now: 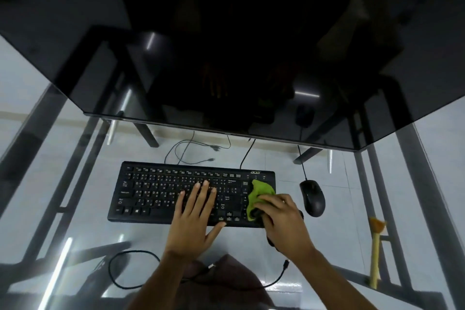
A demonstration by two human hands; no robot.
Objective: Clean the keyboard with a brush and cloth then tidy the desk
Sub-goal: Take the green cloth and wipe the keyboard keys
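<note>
A black keyboard (pixel 156 191) lies flat on the glass desk (pixel 75 209), below the monitor. My left hand (pixel 196 216) rests palm down on the middle keys with its fingers spread. My right hand (pixel 281 219) presses a crumpled green cloth (pixel 259 194) onto the number pad at the keyboard's right end. A brush (pixel 376 251) with a pale yellow handle and orange bristles lies on the desk at the far right, away from both hands.
A black mouse (pixel 312 197) sits just right of the keyboard. A large dark monitor (pixel 226 58) overhangs the back of the desk. A loose black cable (pixel 130 269) loops along the near edge, and thinner cables (pixel 186 151) lie behind the keyboard.
</note>
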